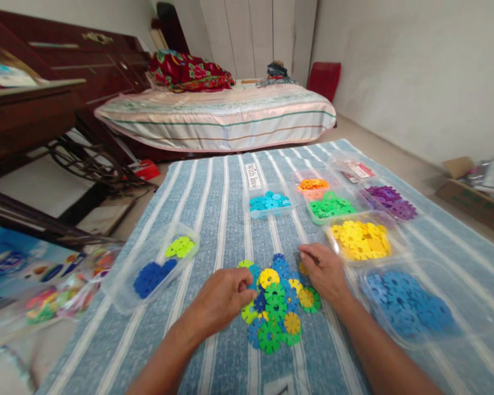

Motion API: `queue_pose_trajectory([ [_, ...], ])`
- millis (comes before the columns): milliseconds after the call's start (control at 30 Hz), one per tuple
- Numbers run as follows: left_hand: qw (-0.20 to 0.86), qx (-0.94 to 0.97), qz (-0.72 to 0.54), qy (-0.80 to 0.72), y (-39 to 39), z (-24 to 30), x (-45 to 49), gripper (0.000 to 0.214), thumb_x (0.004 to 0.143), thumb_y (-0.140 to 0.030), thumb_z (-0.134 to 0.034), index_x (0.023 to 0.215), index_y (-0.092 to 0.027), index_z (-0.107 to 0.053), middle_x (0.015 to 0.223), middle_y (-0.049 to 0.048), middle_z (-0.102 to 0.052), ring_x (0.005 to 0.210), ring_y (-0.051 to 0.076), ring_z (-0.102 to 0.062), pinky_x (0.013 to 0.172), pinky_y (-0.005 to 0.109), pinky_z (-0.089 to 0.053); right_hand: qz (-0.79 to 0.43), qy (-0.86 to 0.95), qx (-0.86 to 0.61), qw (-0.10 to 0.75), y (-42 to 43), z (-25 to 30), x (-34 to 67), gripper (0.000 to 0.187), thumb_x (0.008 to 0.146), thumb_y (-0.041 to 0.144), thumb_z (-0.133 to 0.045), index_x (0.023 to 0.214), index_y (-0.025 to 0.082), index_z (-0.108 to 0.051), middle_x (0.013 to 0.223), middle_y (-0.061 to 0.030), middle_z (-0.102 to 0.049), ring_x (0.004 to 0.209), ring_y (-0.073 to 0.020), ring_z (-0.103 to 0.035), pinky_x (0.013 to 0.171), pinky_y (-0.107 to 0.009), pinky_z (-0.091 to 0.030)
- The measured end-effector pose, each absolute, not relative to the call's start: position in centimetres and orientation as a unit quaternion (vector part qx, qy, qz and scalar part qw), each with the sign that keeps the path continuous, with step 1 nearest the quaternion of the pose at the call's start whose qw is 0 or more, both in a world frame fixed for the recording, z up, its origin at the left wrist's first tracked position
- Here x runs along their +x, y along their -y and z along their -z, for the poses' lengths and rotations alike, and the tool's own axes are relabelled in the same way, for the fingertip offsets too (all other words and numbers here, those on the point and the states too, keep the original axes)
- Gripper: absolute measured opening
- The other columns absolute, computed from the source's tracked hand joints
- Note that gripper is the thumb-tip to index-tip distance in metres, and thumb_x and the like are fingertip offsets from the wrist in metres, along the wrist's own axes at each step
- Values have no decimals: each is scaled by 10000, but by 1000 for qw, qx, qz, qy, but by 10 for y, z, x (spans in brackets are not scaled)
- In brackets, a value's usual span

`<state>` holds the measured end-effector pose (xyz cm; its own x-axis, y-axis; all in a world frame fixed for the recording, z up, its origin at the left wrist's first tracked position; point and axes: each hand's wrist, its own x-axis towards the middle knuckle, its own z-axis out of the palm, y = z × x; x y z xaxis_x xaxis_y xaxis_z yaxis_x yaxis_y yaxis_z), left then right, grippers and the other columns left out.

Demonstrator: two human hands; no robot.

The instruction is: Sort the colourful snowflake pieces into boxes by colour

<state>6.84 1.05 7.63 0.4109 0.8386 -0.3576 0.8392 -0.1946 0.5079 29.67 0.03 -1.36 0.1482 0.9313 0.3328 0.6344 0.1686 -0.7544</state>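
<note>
A heap of notched plastic discs (pixel 275 299) in green, yellow, blue and lime lies on the striped cloth, some of them overlapping or slotted together. At its left edge is my left hand (pixel 226 299), fingers curled and thumb bent in beside the discs; what they hold, if anything, is hidden. My right hand (pixel 324 271) is at the heap's upper right with thumb and forefinger drawn together. A yellow disc (pixel 303 269) partly shows beside that thumb; I cannot tell whether it is gripped. A green disc with a yellow one (pixel 308 299) lies just below.
To the right stand clear boxes of yellow discs (pixel 360 238), blue discs (pixel 407 302), green discs (pixel 332 206) and purple discs (pixel 389 201). Further back are light-blue discs (pixel 269 203) and orange discs (pixel 313 184). A left box (pixel 189 233) holds lime and dark-blue discs. Beyond is a bed (pixel 222 118).
</note>
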Motion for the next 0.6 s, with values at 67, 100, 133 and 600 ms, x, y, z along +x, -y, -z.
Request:
queue_pose_trajectory([
  [67, 325, 770, 14, -549, -1, -75, 69, 127, 721, -299, -513, 673, -188, -549, 620, -34, -550, 603, 115, -501, 546, 219, -282, -172, 628, -622, 435, 0, 13, 297, 213, 821, 258, -477, 894, 206, -671, 788, -23, -652, 787, -168, -580, 730, -299, -452],
  [100, 322, 770, 15, -551, 2, -74, 71, 122, 721, -300, -515, 685, -190, -551, 637, -31, -560, 617, 118, -507, 557, 222, -289, -172, 628, -621, 436, 0, 13, 297, 213, 820, 258, -479, 891, 204, -671, 788, -24, -651, 784, -167, -580, 727, -298, -453],
  [133, 317, 771, 13, -552, 6, -74, 74, 114, 720, -300, -517, 703, -193, -554, 662, -27, -572, 637, 123, -514, 570, 225, -299, -171, 629, -620, 436, 0, 13, 297, 212, 819, 257, -480, 890, 202, -672, 789, -25, -651, 785, -166, -579, 727, -296, -453],
  [600, 229, 782, 45, -578, 27, -66, 108, 107, 733, -306, -502, 714, -202, -510, 762, 11, -593, 696, 166, -534, 604, 271, -294, -166, 640, -611, 435, 0, 12, 298, 198, 810, 246, -483, 852, 225, -675, 760, -15, -643, 778, -162, -567, 719, -289, -440],
])
